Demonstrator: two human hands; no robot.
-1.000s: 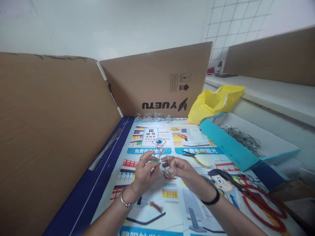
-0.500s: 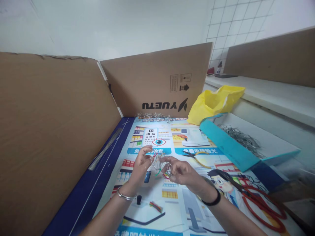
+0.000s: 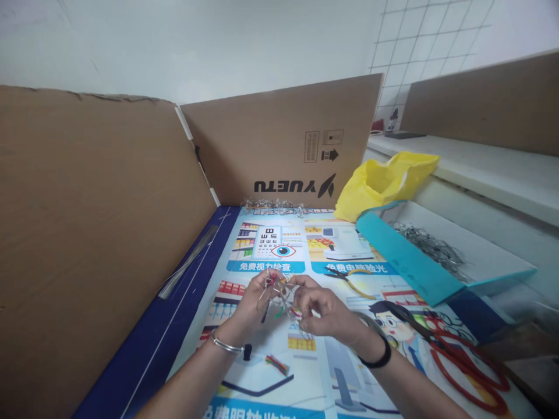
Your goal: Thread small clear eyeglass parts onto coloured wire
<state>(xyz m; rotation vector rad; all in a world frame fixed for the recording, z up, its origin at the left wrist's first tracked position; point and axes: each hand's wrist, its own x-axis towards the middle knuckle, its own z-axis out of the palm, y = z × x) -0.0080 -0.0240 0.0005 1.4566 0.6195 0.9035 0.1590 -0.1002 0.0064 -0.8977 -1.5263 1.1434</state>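
My left hand (image 3: 253,299) and my right hand (image 3: 321,307) meet above the printed poster mat (image 3: 305,349), both pinched on a small tangle of thin clear wire with red and green bits (image 3: 279,294). The left wrist wears a silver bangle, the right a black band. Below the hands, a short bundle of coloured pieces (image 3: 276,365) lies on the mat.
Yellow-handled pliers (image 3: 349,278) lie right of the hands. Red-handled scissors (image 3: 463,361) rest at the right edge. A teal box lid (image 3: 406,256) holds grey wire pieces (image 3: 430,244). A yellow bag (image 3: 384,180) sits behind it. Cardboard walls (image 3: 96,233) stand left and behind; thin wires (image 3: 186,270) lie by the left wall.
Both hands have drawn closer together and slightly nearer to me, turning the wire tangle between the fingers. The view has shifted a little to the left.
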